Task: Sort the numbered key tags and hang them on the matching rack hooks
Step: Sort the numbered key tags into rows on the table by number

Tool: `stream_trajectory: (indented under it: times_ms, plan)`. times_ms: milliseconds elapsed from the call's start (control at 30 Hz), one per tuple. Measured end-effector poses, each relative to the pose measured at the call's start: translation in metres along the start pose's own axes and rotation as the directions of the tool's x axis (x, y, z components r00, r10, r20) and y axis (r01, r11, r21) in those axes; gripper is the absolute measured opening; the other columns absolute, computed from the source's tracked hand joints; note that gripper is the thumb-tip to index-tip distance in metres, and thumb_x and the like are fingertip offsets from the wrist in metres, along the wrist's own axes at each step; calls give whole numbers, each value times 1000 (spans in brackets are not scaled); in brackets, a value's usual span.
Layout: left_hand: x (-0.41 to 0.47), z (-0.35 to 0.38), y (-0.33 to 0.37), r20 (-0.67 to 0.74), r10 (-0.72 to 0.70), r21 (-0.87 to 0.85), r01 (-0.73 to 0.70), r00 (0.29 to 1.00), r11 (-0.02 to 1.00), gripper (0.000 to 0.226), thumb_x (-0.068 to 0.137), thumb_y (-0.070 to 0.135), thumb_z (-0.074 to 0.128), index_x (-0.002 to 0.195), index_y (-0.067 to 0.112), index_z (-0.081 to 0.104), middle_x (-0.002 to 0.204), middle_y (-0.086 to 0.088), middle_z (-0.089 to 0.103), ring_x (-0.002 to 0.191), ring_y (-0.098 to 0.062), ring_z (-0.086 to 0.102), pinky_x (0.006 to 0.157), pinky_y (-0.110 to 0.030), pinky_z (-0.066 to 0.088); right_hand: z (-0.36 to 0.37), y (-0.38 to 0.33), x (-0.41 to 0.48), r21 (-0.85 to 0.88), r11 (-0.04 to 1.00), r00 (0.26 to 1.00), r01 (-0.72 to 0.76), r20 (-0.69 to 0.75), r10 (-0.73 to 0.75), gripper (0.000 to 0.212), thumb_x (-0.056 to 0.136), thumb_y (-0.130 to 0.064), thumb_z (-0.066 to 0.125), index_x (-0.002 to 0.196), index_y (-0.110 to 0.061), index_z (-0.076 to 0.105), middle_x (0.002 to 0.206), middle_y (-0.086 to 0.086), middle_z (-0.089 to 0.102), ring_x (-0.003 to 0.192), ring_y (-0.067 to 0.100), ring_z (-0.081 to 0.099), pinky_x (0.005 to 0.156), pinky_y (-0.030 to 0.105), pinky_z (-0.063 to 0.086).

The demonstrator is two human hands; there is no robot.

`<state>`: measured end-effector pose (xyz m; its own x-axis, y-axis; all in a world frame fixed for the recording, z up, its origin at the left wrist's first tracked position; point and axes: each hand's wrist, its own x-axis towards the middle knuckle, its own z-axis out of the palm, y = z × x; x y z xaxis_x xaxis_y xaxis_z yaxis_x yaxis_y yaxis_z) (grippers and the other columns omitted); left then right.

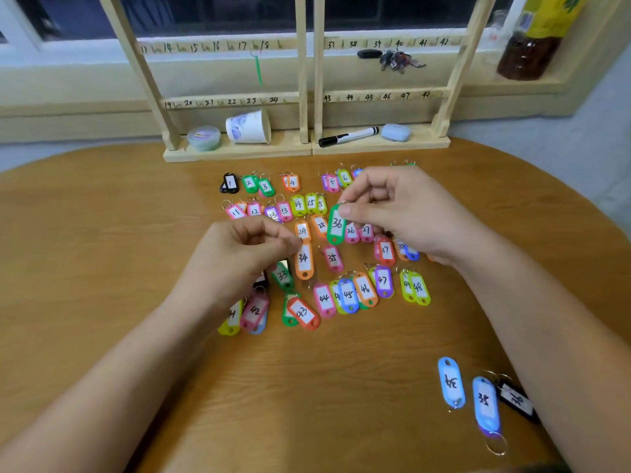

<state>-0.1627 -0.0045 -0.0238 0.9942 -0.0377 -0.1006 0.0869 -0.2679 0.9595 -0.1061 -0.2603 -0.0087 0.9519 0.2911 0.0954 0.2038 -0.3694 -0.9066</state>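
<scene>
Several coloured numbered key tags lie in rows on the wooden table [102, 268]. My right hand [392, 213] pinches the ring of a green tag marked 36 [336, 225], which hangs just above the rows. My left hand [239, 257] has its fingers closed at the top of an orange tag marked 34 [304, 261]; whether it grips the ring is unclear. Behind the tags stands the wooden rack [307, 97] with numbered hooks; a green tag [258, 68] hangs near hook 18. Three more tags, blue 34 [451, 382], blue 35 [486, 406] and black 36 [517, 401], lie at the near right.
On the rack's base sit a tipped paper cup [247, 126], a round tub [204, 138], a black marker [348, 136] and a blue case [396, 132]. A bunch of keys [396, 59] hangs near hook 40. A dark jar [527, 56] stands on the sill at right.
</scene>
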Motion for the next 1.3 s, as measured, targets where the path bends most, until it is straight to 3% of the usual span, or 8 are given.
stream_trajectory:
  times_ms: [133, 233, 400, 567, 733, 933, 1067, 1300]
  plan:
    - [6, -4, -3, -61, 12, 23, -10, 998, 1000, 7, 92, 18, 81, 85, 17, 82, 80, -8, 78, 71, -8, 64, 69, -24, 51, 2, 4, 12, -63, 997, 998, 48, -48, -51, 9, 90, -15, 85, 96, -13, 79, 85, 5, 77, 78, 10, 69, 79, 31, 57]
    - [8, -5, -4, -90, 21, 26, -19, 996, 999, 9, 93, 11, 79, 86, 14, 82, 79, -5, 79, 68, -5, 66, 61, -13, 50, 5, 13, 12, -76, 997, 997, 27, -74, -33, 8, 89, -16, 85, 95, -13, 80, 84, 4, 78, 77, 10, 69, 78, 30, 58]
    - [10, -6, -5, -132, 49, 61, -41, 990, 997, 13, 96, 8, 74, 87, 15, 81, 76, 1, 78, 56, 1, 61, 52, -9, 45, 5, 28, 8, -71, 997, 993, -6, -119, -2, 8, 89, -17, 86, 95, -19, 81, 85, 1, 79, 74, 7, 68, 74, 30, 58]
    - [12, -9, -7, -158, 90, 96, -75, 983, 992, 10, 94, 12, 77, 87, 17, 81, 80, 0, 79, 72, -1, 69, 63, -9, 48, 12, 33, 7, -87, 996, 995, -25, -94, 17, 7, 90, -16, 85, 96, -19, 82, 84, 2, 79, 83, 23, 75, 83, 41, 62]
    - [13, -7, -8, -132, 90, 128, -73, 987, 989, 8, 94, 13, 77, 88, 17, 81, 81, 1, 80, 74, -3, 72, 62, -10, 50, 30, 32, 6, -182, 983, 1000, -18, -1, 18, 8, 90, -19, 85, 90, -24, 79, 77, -6, 77, 78, 12, 75, 79, 37, 60]
    - [13, -1, -11, -117, 91, 195, -67, 989, 978, 12, 93, 13, 75, 85, 19, 80, 77, 7, 78, 69, -1, 68, 62, -13, 49, 5, 30, 8, -229, 971, 998, -71, -16, 69, 5, 92, -19, 82, 91, -23, 79, 78, -4, 76, 75, 8, 72, 75, 30, 56]
    - [17, 6, -15, -101, 93, 280, -61, 991, 958, 7, 92, 24, 80, 85, 24, 79, 81, 7, 78, 82, -14, 74, 75, -34, 58, -5, 35, 7, -324, 941, 993, -103, 20, 116, 6, 92, -23, 83, 90, -27, 79, 81, -5, 76, 80, 16, 74, 81, 39, 59]
    - [25, 16, -19, -68, 191, 481, -136, 979, 866, 9, 89, 33, 84, 86, 32, 76, 77, 19, 76, 74, -1, 71, 73, -28, 58, 0, 40, 8, -417, 904, 993, -98, 17, 116, 8, 88, -29, 86, 85, -30, 79, 77, -11, 74, 71, 8, 69, 77, 43, 62]
